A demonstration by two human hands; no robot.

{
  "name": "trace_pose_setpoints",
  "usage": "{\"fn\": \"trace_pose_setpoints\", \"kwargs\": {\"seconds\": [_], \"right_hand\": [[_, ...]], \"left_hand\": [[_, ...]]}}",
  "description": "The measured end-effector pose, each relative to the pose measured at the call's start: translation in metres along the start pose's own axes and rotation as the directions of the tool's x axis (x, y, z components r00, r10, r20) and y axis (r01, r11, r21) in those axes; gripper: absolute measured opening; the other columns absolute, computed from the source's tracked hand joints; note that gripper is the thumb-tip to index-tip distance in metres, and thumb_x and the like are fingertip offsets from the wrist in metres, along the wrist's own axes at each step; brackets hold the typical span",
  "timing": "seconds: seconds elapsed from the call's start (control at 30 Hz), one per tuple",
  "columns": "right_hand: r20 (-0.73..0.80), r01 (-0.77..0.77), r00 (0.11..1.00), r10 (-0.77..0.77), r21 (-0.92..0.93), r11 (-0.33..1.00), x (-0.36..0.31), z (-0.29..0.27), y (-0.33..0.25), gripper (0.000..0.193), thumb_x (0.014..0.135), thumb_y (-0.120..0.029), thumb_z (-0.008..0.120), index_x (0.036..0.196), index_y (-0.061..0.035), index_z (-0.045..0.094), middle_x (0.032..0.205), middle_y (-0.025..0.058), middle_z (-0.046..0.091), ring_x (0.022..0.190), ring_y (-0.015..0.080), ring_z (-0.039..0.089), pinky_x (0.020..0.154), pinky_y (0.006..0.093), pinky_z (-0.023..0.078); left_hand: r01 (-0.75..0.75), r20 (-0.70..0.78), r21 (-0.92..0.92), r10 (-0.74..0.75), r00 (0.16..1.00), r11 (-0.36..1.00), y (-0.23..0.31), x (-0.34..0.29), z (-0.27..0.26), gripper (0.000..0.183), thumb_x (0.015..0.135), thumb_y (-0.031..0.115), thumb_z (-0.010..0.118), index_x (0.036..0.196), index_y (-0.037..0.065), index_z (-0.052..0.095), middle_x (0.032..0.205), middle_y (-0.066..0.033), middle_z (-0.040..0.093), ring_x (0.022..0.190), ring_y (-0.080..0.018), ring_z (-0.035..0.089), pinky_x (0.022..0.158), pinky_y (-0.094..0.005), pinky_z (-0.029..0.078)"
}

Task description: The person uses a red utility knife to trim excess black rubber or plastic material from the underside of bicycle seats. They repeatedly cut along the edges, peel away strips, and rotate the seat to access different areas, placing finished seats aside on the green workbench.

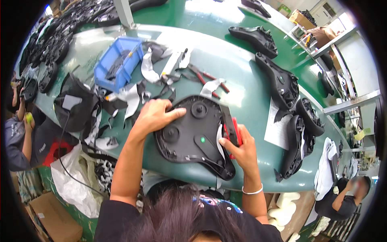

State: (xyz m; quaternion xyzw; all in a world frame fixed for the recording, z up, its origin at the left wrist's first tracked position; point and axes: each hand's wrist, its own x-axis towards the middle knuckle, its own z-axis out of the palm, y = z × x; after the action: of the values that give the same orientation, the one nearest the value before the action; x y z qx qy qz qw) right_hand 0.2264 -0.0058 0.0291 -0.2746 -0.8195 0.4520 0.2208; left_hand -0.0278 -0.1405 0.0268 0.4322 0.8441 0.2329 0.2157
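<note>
A black bicycle saddle [187,139] lies upside down on the green table in front of me, its hollow underside showing two round mounts and a green dot. My left hand [155,115] grips its upper left rim, thumb stretched over the inside and fingers at the edge. On the opposite side, my right hand [242,149] is closed round a red tool [234,135] pressed close to the saddle's edge. Its exact kind is partly hidden by the fingers. A pale strip of material [220,141] shows along that edge beside my right thumb.
A blue bin [119,64] with dark scraps stands at the upper left. Red-handled pliers [203,78] and cut scraps [131,99] lie beyond the saddle. More saddles [278,80] line the right side, over a paper sheet [276,125]. Other people work at both sides.
</note>
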Motion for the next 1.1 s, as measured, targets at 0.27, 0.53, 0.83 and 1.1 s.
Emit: {"fn": "trace_pose_setpoints", "kwargs": {"seconds": [0.27, 0.53, 0.83, 1.1], "right_hand": [[-0.661, 0.196, 0.75, 0.022, 0.253, 0.948, 0.084, -0.083, -0.002, 0.029, 0.086, -0.006, 0.066, 0.111, -0.0018, 0.053, 0.077, 0.0021, 0.06, 0.059, 0.0078, 0.056, 0.053, 0.0195, 0.045], [-0.273, 0.002, 0.925, 0.265, 0.699, 0.715, 0.264, -0.053, 0.051, 0.052, 0.08, -0.009, 0.07, 0.126, -0.0044, 0.047, 0.094, 0.0096, 0.056, 0.073, 0.0209, 0.065, 0.065, 0.027, 0.055], [-0.59, 0.178, 0.708, 0.387, 0.68, 0.711, 0.379, -0.006, 0.124, 0.044, 0.077, -0.004, 0.068, 0.116, -0.0054, 0.047, 0.094, 0.0083, 0.056, 0.076, 0.0232, 0.063, 0.067, 0.0353, 0.057], [-0.26, 0.112, 0.897, 0.357, 0.916, 0.386, 0.173, 0.023, 0.019, 0.034, 0.084, -0.007, 0.063, 0.113, -0.0056, 0.046, 0.098, 0.005, 0.054, 0.096, 0.0276, 0.063, 0.09, 0.041, 0.052]], "left_hand": [[-0.031, -0.081, -0.989, -0.345, 0.935, 0.148, 0.021, 0.071, -0.013, 0.038, 0.093, 0.034, 0.058, 0.108, -0.002, 0.059, 0.089, -0.0069, 0.067, 0.065, -0.0155, 0.061, 0.062, -0.027, 0.049], [-0.778, -0.251, -0.361, 0.75, 0.612, 0.514, 0.078, 0.064, 0.12, 0.014, 0.087, 0.014, 0.066, 0.085, 0.0, 0.063, 0.071, -0.008, 0.06, 0.062, -0.0139, 0.057, 0.058, -0.0279, 0.046], [-0.526, -0.417, -0.631, 0.322, 0.85, 0.57, 0.076, 0.082, 0.094, 0.019, 0.086, 0.016, 0.068, 0.082, -0.002, 0.064, 0.066, -0.0061, 0.06, 0.053, -0.0121, 0.053, 0.051, -0.0257, 0.044], [-0.487, -0.535, -0.8, -0.05, 0.843, 0.35, 0.074, 0.091, 0.094, 0.054, 0.083, 0.027, 0.074, 0.121, 0.001, 0.046, 0.104, -0.0096, 0.057, 0.085, -0.0155, 0.057, 0.07, -0.0275, 0.047]]}}
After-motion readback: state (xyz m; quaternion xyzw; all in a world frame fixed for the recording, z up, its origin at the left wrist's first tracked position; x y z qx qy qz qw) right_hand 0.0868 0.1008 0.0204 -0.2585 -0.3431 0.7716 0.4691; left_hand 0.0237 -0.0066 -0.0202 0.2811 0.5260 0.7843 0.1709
